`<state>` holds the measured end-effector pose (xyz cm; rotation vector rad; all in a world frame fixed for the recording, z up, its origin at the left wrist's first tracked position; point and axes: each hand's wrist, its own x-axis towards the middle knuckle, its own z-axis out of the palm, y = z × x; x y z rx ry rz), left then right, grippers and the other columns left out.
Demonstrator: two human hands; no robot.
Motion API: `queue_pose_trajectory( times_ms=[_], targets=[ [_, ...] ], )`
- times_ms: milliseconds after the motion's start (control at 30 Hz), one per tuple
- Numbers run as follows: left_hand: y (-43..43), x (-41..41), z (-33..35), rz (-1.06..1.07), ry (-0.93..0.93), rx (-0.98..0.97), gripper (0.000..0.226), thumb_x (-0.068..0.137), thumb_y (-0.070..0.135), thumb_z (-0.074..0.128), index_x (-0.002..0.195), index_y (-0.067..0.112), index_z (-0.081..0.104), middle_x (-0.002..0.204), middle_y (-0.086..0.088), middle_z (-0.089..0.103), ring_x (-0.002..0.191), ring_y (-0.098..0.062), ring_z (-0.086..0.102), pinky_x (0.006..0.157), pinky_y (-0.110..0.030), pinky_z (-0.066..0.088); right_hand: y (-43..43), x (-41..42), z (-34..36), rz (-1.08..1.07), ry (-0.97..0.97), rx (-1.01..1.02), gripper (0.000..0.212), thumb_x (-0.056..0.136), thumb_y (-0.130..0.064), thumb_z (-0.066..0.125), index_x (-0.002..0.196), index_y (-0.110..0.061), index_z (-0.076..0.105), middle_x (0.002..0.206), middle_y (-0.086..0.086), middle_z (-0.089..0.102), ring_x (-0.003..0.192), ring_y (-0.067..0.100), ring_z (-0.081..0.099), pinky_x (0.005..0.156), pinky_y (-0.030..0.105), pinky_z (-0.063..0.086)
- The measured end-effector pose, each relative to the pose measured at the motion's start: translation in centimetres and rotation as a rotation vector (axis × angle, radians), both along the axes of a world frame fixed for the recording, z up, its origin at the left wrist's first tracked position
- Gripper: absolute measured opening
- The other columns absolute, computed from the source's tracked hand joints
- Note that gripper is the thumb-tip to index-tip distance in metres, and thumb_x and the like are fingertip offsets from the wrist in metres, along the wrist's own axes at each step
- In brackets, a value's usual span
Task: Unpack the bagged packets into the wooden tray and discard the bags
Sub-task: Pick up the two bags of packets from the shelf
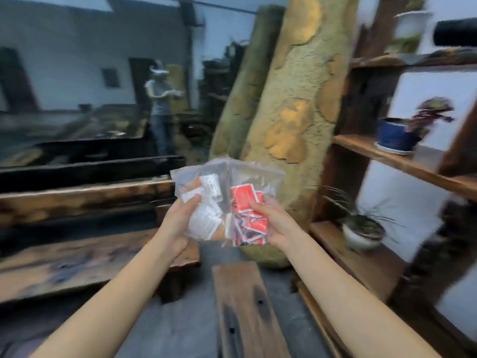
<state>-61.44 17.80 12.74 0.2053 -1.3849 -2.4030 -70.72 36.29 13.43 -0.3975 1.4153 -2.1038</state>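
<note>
No text can be read anywhere. The red packets (pixel 246 200) in the right bag (pixel 254 182) carry pale marks that may be print, but they are blurred past reading. The white packets (pixel 206 218) in the left bag (pixel 198 177) show faint grey lines, likewise too soft to make out. No label, brand, number or sign shows clearly on the bags, the blue pot (pixel 395 135) on the right shelf (pixel 423 169), or the far wall.
</note>
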Motion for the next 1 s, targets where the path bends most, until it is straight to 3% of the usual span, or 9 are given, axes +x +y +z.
queue_pose_trajectory(
  times_ms=[67, 167, 300, 433, 533, 633, 767, 1000],
  targets=[
    [-4.6, 4.7, -0.6, 0.181, -0.016, 0.000, 0.051, 0.070, 0.029, 0.072, 0.117, 0.014, 0.060, 0.119, -0.014, 0.065, 0.095, -0.025, 0.069, 0.077, -0.039, 0.057, -5.3, 2.7, -0.3, 0.094, -0.010, 0.024, 0.016, 0.089, -0.001, 0.057, 0.098, -0.014, 0.058, 0.082, 0.011, 0.069, 0.065, 0.022, 0.067, 0.063, 0.036, 0.056],
    [-10.2, 12.7, -1.8, 0.419, -0.036, -0.023, 0.030, 0.090, 0.018, 0.056, 0.119, 0.013, 0.057, 0.111, -0.011, 0.067, 0.092, -0.022, 0.069, 0.073, -0.035, 0.058, -12.4, 7.4, -1.1, 0.234, -0.023, 0.051, 0.018, 0.089, -0.004, 0.060, 0.101, -0.017, 0.058, 0.091, 0.011, 0.068, 0.071, 0.022, 0.069, 0.066, 0.037, 0.058],
    [-15.3, 24.6, -3.6, 0.615, -0.065, -0.073, 0.040, 0.089, 0.022, 0.056, 0.127, 0.010, 0.054, 0.119, -0.015, 0.066, 0.103, -0.028, 0.066, 0.084, -0.040, 0.053, -20.3, 15.7, -2.0, 0.415, -0.069, 0.149, 0.022, 0.087, -0.013, 0.066, 0.104, -0.024, 0.058, 0.109, 0.013, 0.069, 0.094, 0.031, 0.068, 0.080, 0.047, 0.056],
    [-18.1, 36.7, -4.7, 0.792, -0.112, -0.085, 0.044, 0.083, 0.022, 0.057, 0.124, 0.007, 0.055, 0.108, -0.014, 0.065, 0.083, -0.019, 0.070, 0.065, -0.030, 0.056, -26.8, 25.8, -3.0, 0.567, -0.079, 0.147, 0.024, 0.088, -0.013, 0.065, 0.108, -0.023, 0.058, 0.108, 0.011, 0.069, 0.100, 0.032, 0.067, 0.080, 0.045, 0.056],
    [-19.3, 45.1, -6.1, 0.896, -0.130, -0.068, 0.032, 0.090, 0.015, 0.054, 0.122, 0.010, 0.055, 0.105, -0.014, 0.065, 0.078, -0.018, 0.069, 0.062, -0.028, 0.057, -31.0, 33.1, -4.8, 0.687, -0.074, 0.166, 0.030, 0.089, -0.010, 0.062, 0.118, -0.017, 0.057, 0.103, 0.013, 0.070, 0.092, 0.031, 0.070, 0.076, 0.043, 0.057],
    [-19.7, 53.1, -7.8, 1.035, -0.175, -0.032, 0.034, 0.093, 0.010, 0.050, 0.127, 0.007, 0.052, 0.106, -0.014, 0.064, 0.077, -0.018, 0.068, 0.063, -0.028, 0.057, -34.5, 40.1, -6.6, 0.814, -0.075, 0.199, 0.023, 0.090, -0.004, 0.056, 0.111, -0.014, 0.059, 0.092, 0.012, 0.069, 0.078, 0.027, 0.068, 0.075, 0.042, 0.056],
    [-19.0, 62.1, -10.0, 1.252, -0.260, -0.002, 0.035, 0.091, 0.006, 0.051, 0.126, 0.013, 0.054, 0.103, -0.008, 0.067, 0.074, -0.012, 0.069, 0.064, -0.025, 0.058, -38.7, 49.0, -9.2, 0.990, -0.066, 0.255, 0.022, 0.088, 0.001, 0.054, 0.103, -0.014, 0.060, 0.091, 0.013, 0.067, 0.076, 0.027, 0.065, 0.079, 0.043, 0.054],
    [-16.6, 73.5, -13.7, 1.558, -0.444, 0.070, 0.036, 0.088, 0.004, 0.057, 0.123, 0.006, 0.053, 0.106, 0.003, 0.065, 0.073, -0.001, 0.067, 0.060, -0.019, 0.054, -44.6, 62.7, -14.0, 1.297, 0.007, 0.311, 0.021, 0.086, 0.006, 0.053, 0.097, -0.010, 0.062, 0.074, 0.009, 0.069, 0.058, 0.020, 0.067, 0.057, 0.032, 0.056]
  ],
)
